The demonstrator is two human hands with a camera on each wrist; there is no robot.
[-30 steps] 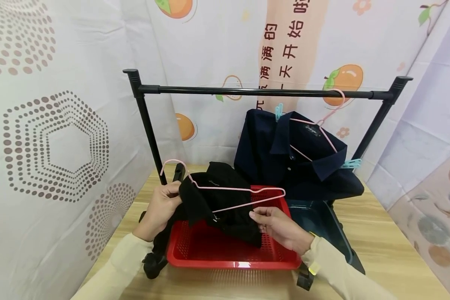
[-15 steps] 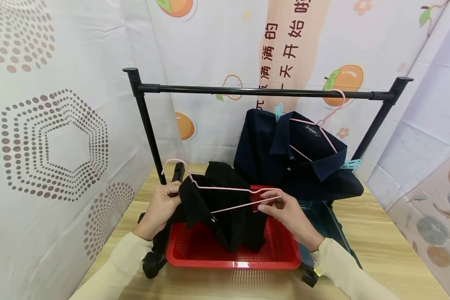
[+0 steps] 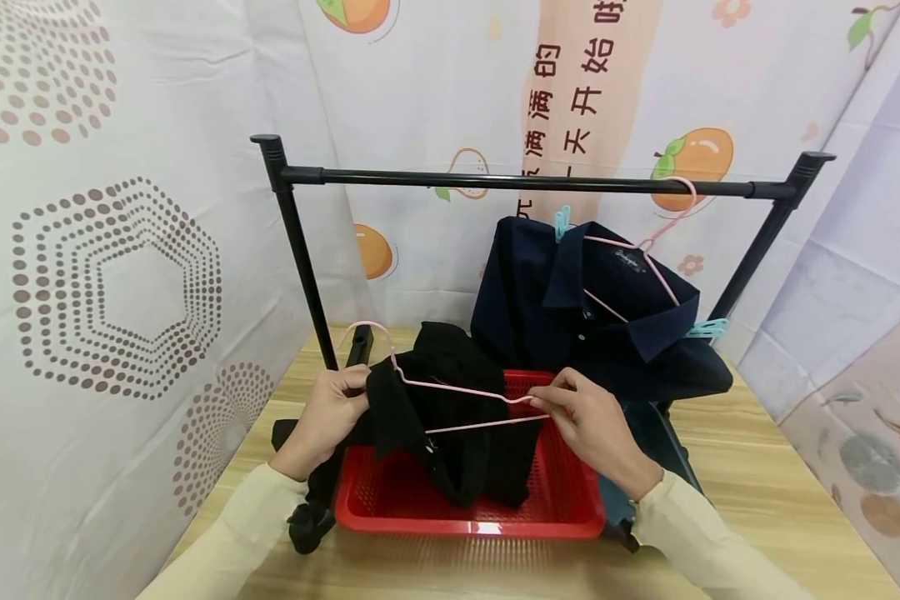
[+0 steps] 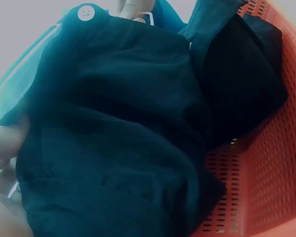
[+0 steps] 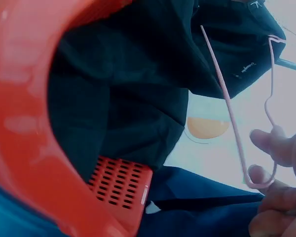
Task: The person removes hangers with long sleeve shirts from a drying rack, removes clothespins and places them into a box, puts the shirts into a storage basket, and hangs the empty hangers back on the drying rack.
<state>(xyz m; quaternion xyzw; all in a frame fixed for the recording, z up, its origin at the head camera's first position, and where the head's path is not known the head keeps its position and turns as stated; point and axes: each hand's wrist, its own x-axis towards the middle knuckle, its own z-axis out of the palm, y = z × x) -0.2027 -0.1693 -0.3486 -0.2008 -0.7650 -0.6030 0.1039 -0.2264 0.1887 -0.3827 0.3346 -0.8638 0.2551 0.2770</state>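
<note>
A black collared shirt [image 3: 506, 467] droops over the red basket, and a pink hanger [image 3: 457, 389] lies partly within its collar. My left hand [image 3: 328, 417] pinches the shirt at the collar's left side; in the left wrist view its fingers [image 4: 7, 143] grip the dark cloth edge. The hanger's hook stands above the collar. On the other side my right hand [image 3: 588, 421] pinches the hanger's free right end, which sticks out of the shirt. The right wrist view has finger and thumb at that bent end. The hanger's left arm is hidden inside the cloth.
The red basket [image 3: 468, 528] stands on a wooden table [image 3: 765, 483]. Behind it rises a black rack [image 3: 420, 179]. A navy shirt [image 3: 513, 292] hangs there on another pink hanger, with light-blue clothespins [image 3: 708, 328]. A dark blue tub [image 3: 667, 446] is at the right.
My right hand has let go of the shirt front, moved up and right, and taken the hanger's end. The hanger has turned slightly, its right end lower. The left hand keeps its hold.
</note>
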